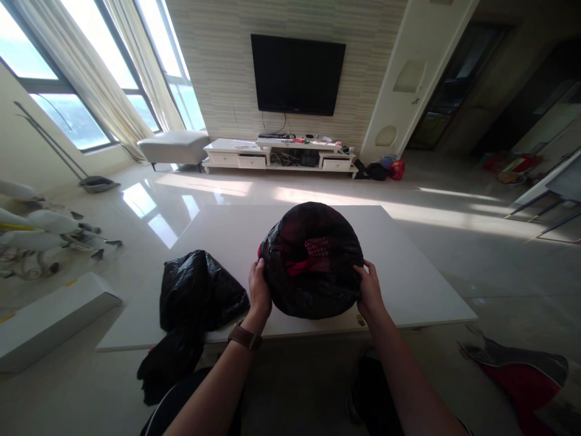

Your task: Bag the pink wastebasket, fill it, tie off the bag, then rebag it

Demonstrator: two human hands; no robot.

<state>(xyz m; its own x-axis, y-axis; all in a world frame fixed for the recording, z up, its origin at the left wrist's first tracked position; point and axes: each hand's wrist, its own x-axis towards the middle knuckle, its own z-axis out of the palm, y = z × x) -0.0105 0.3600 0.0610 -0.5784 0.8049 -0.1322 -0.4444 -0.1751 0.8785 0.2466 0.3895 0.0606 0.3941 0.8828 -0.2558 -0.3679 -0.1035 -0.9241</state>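
Between my two hands is a round, flat-topped bundle (313, 290) in a thin black covering, with red patterned material showing near its middle. My left hand (260, 289) grips its left edge; a brown strap is on that wrist. On the opposite edge, my right hand (370, 287) has its fingers closed on the rim. The bundle appears over the near part of the white table (408, 284); whether it touches the top is hidden. A crumpled black plastic bag (195, 290) lies left of my left hand, its lower part hanging over the table's front edge.
A long white box (54, 315) is on the floor at left, near a dustpan (97, 183). Red and grey fabric (517, 369) lies on the floor at right. Beyond the table stand a white TV cabinet (240, 160) and a padded bench (175, 142).
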